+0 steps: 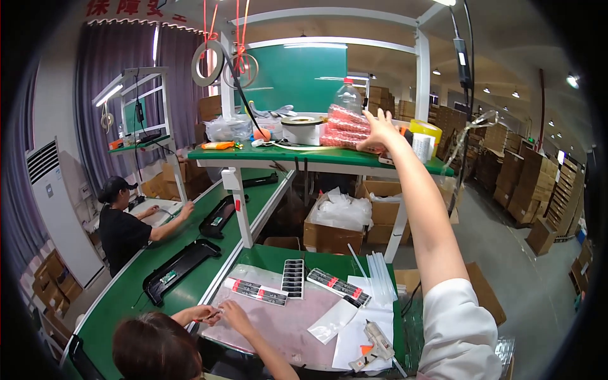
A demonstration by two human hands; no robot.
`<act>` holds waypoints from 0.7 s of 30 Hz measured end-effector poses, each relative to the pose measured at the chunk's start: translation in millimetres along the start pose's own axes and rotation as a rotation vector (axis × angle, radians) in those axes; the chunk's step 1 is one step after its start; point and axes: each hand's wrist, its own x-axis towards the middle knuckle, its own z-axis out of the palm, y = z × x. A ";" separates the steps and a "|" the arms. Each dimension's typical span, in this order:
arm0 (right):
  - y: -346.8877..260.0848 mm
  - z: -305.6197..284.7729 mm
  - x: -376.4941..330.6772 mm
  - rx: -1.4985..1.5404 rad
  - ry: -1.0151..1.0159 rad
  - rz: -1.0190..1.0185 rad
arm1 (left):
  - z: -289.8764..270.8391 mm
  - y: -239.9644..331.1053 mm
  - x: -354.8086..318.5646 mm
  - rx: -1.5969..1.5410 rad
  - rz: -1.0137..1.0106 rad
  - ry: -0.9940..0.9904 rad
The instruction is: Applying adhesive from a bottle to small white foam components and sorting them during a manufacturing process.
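Observation:
My right arm, in a white sleeve, stretches from the lower right up to the green raised shelf (297, 154). There my right hand (381, 133) has its fingers spread, with nothing visible in its grasp. Its lower fingers lie against or just in front of a pile of pink bubble wrap (345, 128); whether they touch it I cannot tell. Behind the wrap stands a clear plastic bottle (348, 98) with a red cap. Right of the hand are a yellow tape roll (427, 130) and a white roll (422, 149). My left hand is out of view.
Tape rolls (208, 63) hang from red cords. Below the shelf, a seated co-worker (155, 348) handles a small item over a pink mat (253, 323) bearing battery packs (256, 291). A hot glue gun (375, 345) and clear glue sticks (382, 275) lie right. Another person (123, 221) works left.

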 end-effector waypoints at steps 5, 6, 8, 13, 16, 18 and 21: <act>3.3 2.5 26.3 0.057 -0.166 -0.008 | 25.0 7.9 31.3 -0.126 0.079 -0.001; -1.8 1.5 24.6 0.006 -0.181 -0.024 | 28.4 9.4 34.6 -0.150 0.100 -0.002; -7.7 -6.0 25.6 -0.020 -0.199 -0.065 | 34.2 13.7 42.8 -0.197 0.138 0.000; 7.9 18.7 32.1 -0.260 0.102 -0.183 | 41.5 30.2 62.1 -0.328 0.222 0.005; 11.4 24.0 26.9 -0.035 0.044 -0.307 | 51.3 22.7 42.5 -0.460 0.195 -0.011; 23.5 30.7 32.1 -0.042 0.064 -0.322 | 57.2 28.9 23.6 -0.622 0.198 -0.017; 10.7 24.9 23.9 -0.069 0.058 -0.332 | 97.3 30.8 -2.7 -0.570 0.270 -0.003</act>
